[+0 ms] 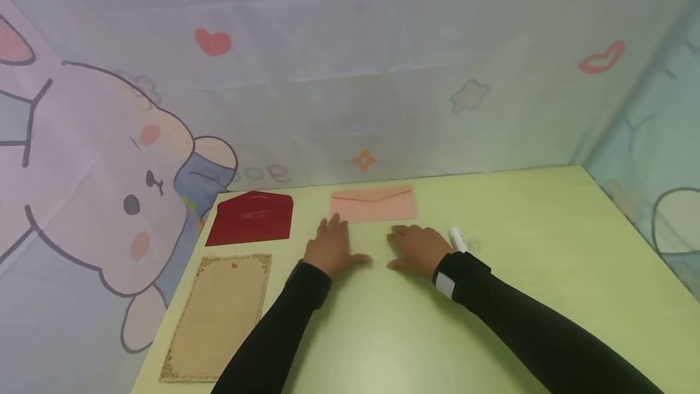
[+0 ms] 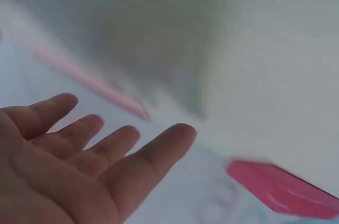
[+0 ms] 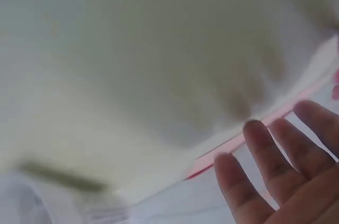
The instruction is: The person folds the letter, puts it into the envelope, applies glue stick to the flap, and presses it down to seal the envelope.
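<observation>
A pink envelope (image 1: 377,207) lies near the table's back edge with its pointed flap at the top. My left hand (image 1: 330,247) is at its lower left corner, fingers spread and extended, with the fingertips overlapping the corner in the head view. Just below its lower right corner is my right hand (image 1: 420,251), fingers fairly straight and turned inward. Neither hand holds anything. In the left wrist view the left hand (image 2: 79,166) shows an uncovered palm, and the envelope (image 2: 95,83) appears as a thin strip beyond it. The right wrist view shows the right hand's fingers (image 3: 270,155) beside the envelope's edge.
A red envelope (image 1: 251,219) lies at the table's back left. In front of it is a tan sheet (image 1: 219,315) with an ornate brown border, partly covered by the left sleeve. Beside the right wrist is a small white tube (image 1: 457,239). A printed cloth (image 1: 339,65) hangs behind the table.
</observation>
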Motion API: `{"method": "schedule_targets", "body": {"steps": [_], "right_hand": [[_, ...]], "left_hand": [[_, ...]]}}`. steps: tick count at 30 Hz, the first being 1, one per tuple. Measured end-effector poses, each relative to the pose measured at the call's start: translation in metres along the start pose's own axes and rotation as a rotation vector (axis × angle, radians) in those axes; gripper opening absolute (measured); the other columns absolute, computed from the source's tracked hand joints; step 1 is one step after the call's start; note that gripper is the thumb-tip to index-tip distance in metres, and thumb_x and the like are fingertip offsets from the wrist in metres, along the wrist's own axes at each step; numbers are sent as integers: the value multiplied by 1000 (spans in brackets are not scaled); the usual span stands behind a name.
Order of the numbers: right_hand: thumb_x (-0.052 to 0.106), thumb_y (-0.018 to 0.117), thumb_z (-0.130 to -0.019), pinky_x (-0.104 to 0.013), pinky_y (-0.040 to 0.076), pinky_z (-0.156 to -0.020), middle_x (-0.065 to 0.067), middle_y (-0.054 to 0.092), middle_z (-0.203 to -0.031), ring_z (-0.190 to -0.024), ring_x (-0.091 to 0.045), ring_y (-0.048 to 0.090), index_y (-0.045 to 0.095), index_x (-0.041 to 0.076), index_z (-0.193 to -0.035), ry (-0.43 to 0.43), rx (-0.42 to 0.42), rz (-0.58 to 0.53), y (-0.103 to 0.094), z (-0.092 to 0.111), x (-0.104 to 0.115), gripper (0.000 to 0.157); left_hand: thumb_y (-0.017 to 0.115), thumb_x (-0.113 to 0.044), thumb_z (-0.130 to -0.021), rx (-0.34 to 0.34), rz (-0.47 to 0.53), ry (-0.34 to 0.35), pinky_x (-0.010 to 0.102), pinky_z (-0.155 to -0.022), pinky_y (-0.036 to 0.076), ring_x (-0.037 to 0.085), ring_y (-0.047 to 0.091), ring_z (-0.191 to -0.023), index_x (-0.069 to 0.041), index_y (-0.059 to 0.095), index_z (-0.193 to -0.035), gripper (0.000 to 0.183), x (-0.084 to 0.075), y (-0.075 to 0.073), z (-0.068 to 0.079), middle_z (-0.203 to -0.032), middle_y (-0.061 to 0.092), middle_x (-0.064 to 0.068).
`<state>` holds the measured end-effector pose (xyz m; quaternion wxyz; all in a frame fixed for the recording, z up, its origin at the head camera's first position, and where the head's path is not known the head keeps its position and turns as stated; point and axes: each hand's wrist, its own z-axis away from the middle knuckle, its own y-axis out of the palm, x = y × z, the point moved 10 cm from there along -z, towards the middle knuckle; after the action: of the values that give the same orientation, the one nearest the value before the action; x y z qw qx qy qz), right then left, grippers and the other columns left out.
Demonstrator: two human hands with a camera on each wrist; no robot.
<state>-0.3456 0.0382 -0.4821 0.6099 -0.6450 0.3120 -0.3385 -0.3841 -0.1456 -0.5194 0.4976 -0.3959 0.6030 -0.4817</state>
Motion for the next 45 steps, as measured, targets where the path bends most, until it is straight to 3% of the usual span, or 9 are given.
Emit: {"method": "schedule_targets", "body": {"steps": [4, 8, 13, 18, 26, 32, 37, 41, 45], "right_hand": [[37, 86, -101, -59, 64, -105, -17, 71, -156, -136, -41, 73, 76, 6, -137, -82, -1, -98, 0, 31, 46, 49], [37, 87, -99, -57, 61, -115, -18, 71, -157, -144, -41, 69, 75, 6, -143, -121, 7, -153, 5, 56, 72, 55], [37, 87, -100, -57, 58, -119, -19, 70, -158, -149, -43, 65, 73, 5, -146, -84, -2, -142, 7, 69, 78, 57], [35, 85, -101, -62, 58, -117, -22, 70, -157, -149, -46, 65, 73, 4, -144, -57, 9, -164, 9, 74, 77, 55], [33, 84, -102, -61, 57, -120, -24, 69, -157, -149, -48, 64, 72, 3, -145, -69, -11, -205, 3, 74, 80, 53], [34, 83, -103, -60, 56, -121, -23, 69, -158, -150, -47, 64, 72, 4, -145, -71, 14, -229, 6, 71, 80, 53], [36, 79, -106, -60, 50, -128, -23, 66, -162, -154, -47, 61, 66, 1, -154, -22, 51, -394, 10, 64, 70, 61], [46, 76, -108, -61, 47, -130, -23, 61, -167, -156, -45, 59, 53, 0, -166, 37, 50, -654, 7, 58, 57, 77], [44, 73, -111, -63, 47, -130, -25, 50, -175, -160, -47, 54, 37, 2, -175, 75, 56, -1060, 3, 55, 47, 85]], "left_hand": [[72, -58, -108, -131, -33, -74, 66, -103, 65, 47, 63, -149, 1, 63, -156, 77, 52, -57, 56, -163, 62, 25], [76, -31, -108, -154, -21, -273, 71, -101, 64, 58, 69, -132, 12, 62, -149, 62, 122, -109, 117, -147, 67, 36], [79, -40, -105, -47, 9, -460, 77, -94, 61, 66, 69, -116, 22, 60, -138, 73, 201, -110, 162, -130, 65, 47], [90, -54, -94, 31, 56, -499, 75, -87, 61, 64, 70, -106, 25, 63, -125, 89, 228, -99, 177, -116, 64, 47], [96, -50, -87, 58, 80, -533, 65, -80, 61, 47, 72, -91, 20, 66, -112, 80, 244, -102, 180, -99, 72, 39], [83, -28, -102, 50, 112, -430, 69, -94, 59, 58, 72, -105, 23, 63, -121, 59, 246, -100, 175, -115, 71, 45], [65, -23, -115, -58, 275, -336, 52, -87, 56, 40, 65, -94, 12, 60, -124, 36, 232, -112, 165, -107, 69, 30], [61, -27, -119, -127, 495, -241, 39, -86, 51, 30, 63, -97, 4, 58, -139, 37, 185, -131, 147, -115, 69, 25], [60, -28, -120, -112, 702, -160, 38, -90, 60, 30, 73, -105, -2, 54, -157, 46, 114, -139, 125, -133, 71, 27]]}}
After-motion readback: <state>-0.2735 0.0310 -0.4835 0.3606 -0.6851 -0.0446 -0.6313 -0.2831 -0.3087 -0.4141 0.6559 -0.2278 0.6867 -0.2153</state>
